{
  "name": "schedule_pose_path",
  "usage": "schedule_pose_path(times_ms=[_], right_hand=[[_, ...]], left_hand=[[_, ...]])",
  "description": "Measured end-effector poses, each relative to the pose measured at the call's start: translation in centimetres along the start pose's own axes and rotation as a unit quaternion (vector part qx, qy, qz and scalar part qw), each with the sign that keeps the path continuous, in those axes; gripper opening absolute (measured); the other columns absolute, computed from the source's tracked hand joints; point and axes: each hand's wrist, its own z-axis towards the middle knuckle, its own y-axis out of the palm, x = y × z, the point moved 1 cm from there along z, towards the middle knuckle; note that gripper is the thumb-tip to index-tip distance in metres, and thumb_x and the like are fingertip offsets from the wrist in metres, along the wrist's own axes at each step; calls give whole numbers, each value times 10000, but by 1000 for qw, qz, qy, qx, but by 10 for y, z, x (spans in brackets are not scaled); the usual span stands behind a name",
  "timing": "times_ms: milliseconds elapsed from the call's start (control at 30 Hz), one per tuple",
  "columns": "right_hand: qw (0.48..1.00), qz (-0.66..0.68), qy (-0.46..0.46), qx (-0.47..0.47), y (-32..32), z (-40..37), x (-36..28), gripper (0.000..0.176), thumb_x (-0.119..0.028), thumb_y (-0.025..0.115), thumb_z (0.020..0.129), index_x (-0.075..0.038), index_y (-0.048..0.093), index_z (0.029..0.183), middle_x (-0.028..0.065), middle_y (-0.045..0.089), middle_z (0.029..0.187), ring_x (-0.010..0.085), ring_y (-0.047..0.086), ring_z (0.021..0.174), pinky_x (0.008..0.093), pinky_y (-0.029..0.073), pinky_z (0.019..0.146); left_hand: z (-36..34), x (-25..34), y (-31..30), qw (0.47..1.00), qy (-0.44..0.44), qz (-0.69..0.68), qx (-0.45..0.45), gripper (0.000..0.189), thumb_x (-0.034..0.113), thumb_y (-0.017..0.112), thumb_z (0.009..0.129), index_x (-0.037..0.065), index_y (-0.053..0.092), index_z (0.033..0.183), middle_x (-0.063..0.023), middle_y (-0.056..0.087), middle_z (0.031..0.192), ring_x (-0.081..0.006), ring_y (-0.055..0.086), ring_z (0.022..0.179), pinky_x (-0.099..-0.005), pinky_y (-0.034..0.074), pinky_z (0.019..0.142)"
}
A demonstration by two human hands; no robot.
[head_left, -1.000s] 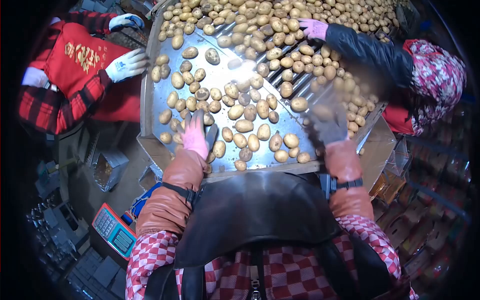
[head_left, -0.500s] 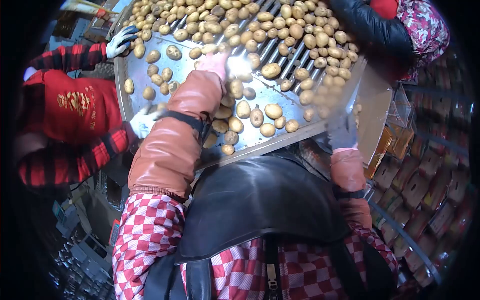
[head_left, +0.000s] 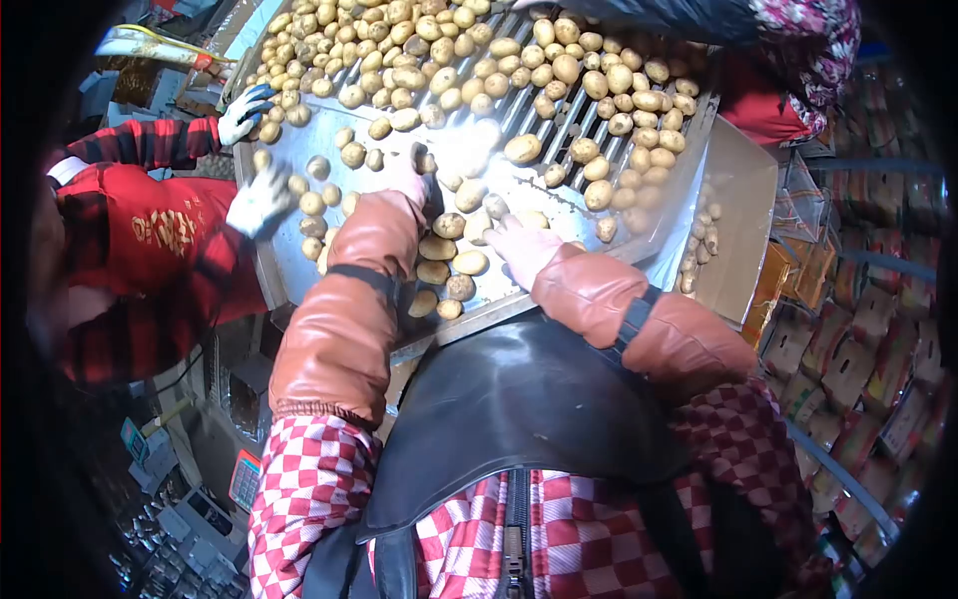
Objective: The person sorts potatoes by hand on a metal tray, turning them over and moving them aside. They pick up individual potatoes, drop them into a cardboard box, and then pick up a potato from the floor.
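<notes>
Potatoes (head_left: 436, 248) lie loose on the metal sorting table (head_left: 499, 283). My left hand (head_left: 402, 177) reaches over its middle, beside a potato (head_left: 426, 163); glare and blur hide whether the fingers hold anything. Near the front edge, my right hand (head_left: 523, 247) rests palm down with fingers spread, touching or close to potatoes at its fingertips. Between and below my hands, several potatoes sit near the edge. Beyond them, more potatoes cover the metal rollers (head_left: 511, 118).
At the left, a co-worker in a red apron (head_left: 150, 225) has gloved hands (head_left: 261, 203) at the table. Another person's dark sleeve (head_left: 659, 18) crosses the top right. A cardboard box (head_left: 739, 215) with potatoes stands right of the table. Stacked cartons (head_left: 836, 364) are farther right.
My right hand has moved from the table's right corner leftward onto the front part. My left hand has shifted slightly left and down. The person at the top right has leaned farther over.
</notes>
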Motion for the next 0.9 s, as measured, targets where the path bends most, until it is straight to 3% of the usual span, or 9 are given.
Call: schedule_pose_path(times_ms=[200,433,467,500,567,633,733,833,900], right_hand=[[971,216,91,-53,-14,4,10,451,-302,614,924,-160,552,1347,155,589,1263,348,645,1034,416,537,864],[331,920,97,185,32,-80,123,543,-137,649,924,-87,432,1419,176,578,1221,377,626,1111,548,571,923],[669,673,71,309,8,-108,123,496,-55,643,926,-60,465,1389,157,585,1245,332,650,1073,480,576,918],[818,420,233,316,-26,-130,118,448,0,640,915,-45,513,1342,148,586,1285,283,672,1025,406,572,907],[757,510,32,407,29,-158,188,527,-455,494,991,-58,530,1335,187,552,1354,360,578,1196,494,499,1012],[271,809,205,479,17,-197,194,680,-562,408,981,-118,363,1493,238,356,1521,405,397,1377,591,381,1112],[359,789,170,470,40,-222,215,689,-570,439,972,-164,328,1517,226,271,1571,418,364,1398,615,358,1118],[159,829,258,470,53,-215,204,711,-577,488,960,-199,302,1534,204,315,1559,433,393,1377,600,382,1098],[372,840,177,353,67,-191,212,727,-578,517,957,-225,278,1545,193,345,1547,424,426,1362,585,399,1076]], left_hand=[[-53,28,-38,969,-85,-231,26,526,111,771,787,129,581,1277,-193,567,1240,-321,584,1137,-409,532,902],[-103,183,-27,877,-14,-426,-223,651,222,837,802,58,511,1341,-125,663,1064,-189,645,901,-332,569,724],[-106,214,-20,868,38,-419,-265,653,228,820,825,59,497,1367,-129,667,1076,-186,645,922,-334,567,726],[-108,242,-12,855,89,-410,-305,655,233,803,849,61,483,1394,-133,670,1088,-182,644,943,-336,564,728],[-113,281,14,749,133,-544,-353,579,215,745,908,59,491,1404,-135,662,1113,-174,642,957,-326,553,736],[-96,284,-14,888,256,-325,-200,486,147,662,942,75,498,1394,-193,626,1212,-273,655,995,-351,540,847],[-40,237,-17,976,195,6,-100,522,166,644,876,122,503,1376,-253,532,1320,-407,592,1168,-454,509,951],[12,172,37,971,114,82,-196,757,120,683,787,229,390,1476,-254,527,1307,-426,572,1205,-472,480,1014],[16,156,29,970,140,36,-194,722,104,657,794,220,411,1463,-241,547,1312,-413,589,1183,-473,491,993]])
